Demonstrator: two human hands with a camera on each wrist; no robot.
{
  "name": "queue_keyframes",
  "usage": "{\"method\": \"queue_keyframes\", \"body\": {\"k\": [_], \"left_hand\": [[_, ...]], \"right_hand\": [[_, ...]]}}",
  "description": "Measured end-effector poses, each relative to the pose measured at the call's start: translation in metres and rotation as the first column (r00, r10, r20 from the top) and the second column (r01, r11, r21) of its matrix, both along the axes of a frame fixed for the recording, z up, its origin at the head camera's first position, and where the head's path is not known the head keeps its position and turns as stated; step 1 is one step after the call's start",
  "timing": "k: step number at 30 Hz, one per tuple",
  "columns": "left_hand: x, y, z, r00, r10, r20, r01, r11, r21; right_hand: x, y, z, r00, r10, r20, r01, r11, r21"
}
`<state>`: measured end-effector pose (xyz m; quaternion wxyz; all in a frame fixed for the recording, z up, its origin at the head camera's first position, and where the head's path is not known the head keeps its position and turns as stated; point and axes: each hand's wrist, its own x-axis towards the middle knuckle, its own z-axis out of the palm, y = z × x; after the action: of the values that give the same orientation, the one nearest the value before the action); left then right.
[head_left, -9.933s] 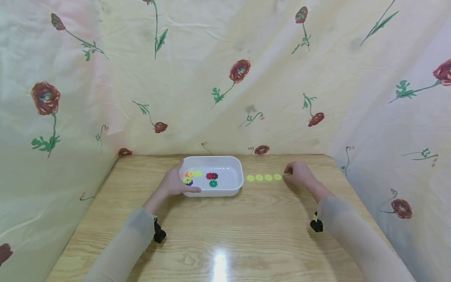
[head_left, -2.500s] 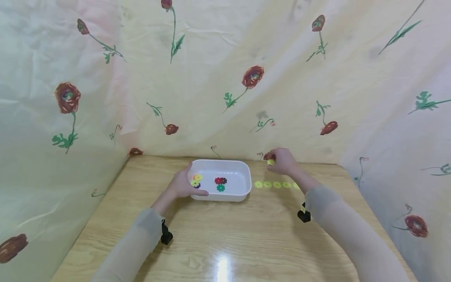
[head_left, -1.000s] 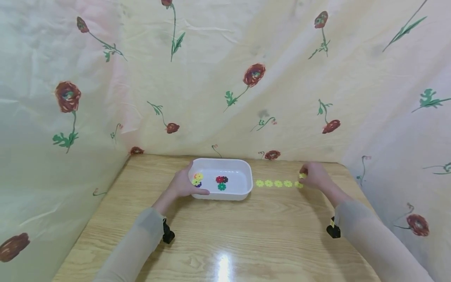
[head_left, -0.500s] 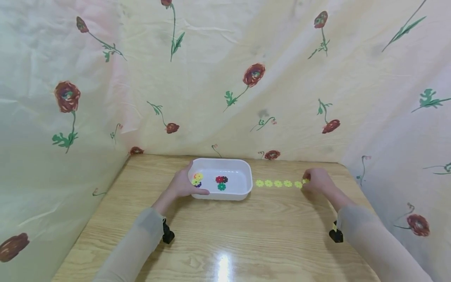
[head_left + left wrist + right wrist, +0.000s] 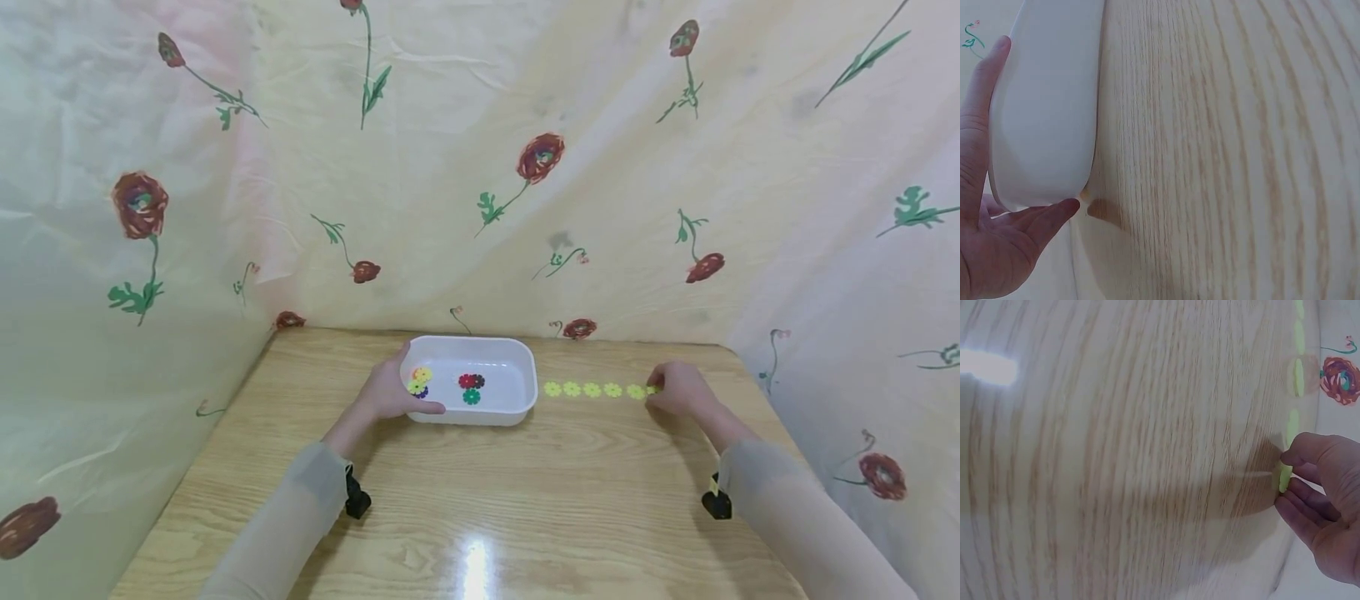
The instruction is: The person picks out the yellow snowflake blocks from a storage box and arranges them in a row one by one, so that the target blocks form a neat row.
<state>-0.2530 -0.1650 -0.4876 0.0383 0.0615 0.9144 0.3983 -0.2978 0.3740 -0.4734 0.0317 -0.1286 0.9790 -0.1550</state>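
Observation:
My left hand (image 5: 390,390) grips the left end of a white plastic tray (image 5: 471,417), thumb along the near side. In the left wrist view, my left hand (image 5: 1004,244) spreads around the tray's end wall (image 5: 1047,125). To the tray's right, a line of yellow flower-shaped plastic pieces (image 5: 592,390) lies flat on the table. At the line's right end, my right hand (image 5: 678,390) pinches another yellow flower piece (image 5: 652,389), mostly covered by the fingers. The right wrist view shows that flower piece (image 5: 1284,478) low at the tabletop between thumb and fingertips.
Inside the tray are a red flower piece (image 5: 467,381), a dark one (image 5: 478,381), a green one (image 5: 471,397), and a small yellow, orange and purple cluster (image 5: 422,377) near the left hand. Floral cloth (image 5: 450,208) hangs behind and beside the wooden table (image 5: 480,483).
My right hand has carried a yellow flower piece from above the back of the row to its right end and lowered it. The row has grown longer; my left hand keeps its grip on the tray.

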Motion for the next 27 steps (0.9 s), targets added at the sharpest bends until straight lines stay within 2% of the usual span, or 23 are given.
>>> {"method": "queue_keyframes", "body": {"k": [18,27], "left_hand": [[0.002,0.0,0.002,1.0,0.003,0.002,-0.003,1.0,-0.009],[0.0,0.0,0.002,1.0,0.003,0.003,-0.003,1.0,-0.002]], "right_hand": [[-0.005,0.004,-0.001,0.999,0.016,0.051,-0.017,1.0,0.023],[-0.015,-0.011,0.015,0.999,-0.005,0.051,0.005,1.0,0.001]]}}
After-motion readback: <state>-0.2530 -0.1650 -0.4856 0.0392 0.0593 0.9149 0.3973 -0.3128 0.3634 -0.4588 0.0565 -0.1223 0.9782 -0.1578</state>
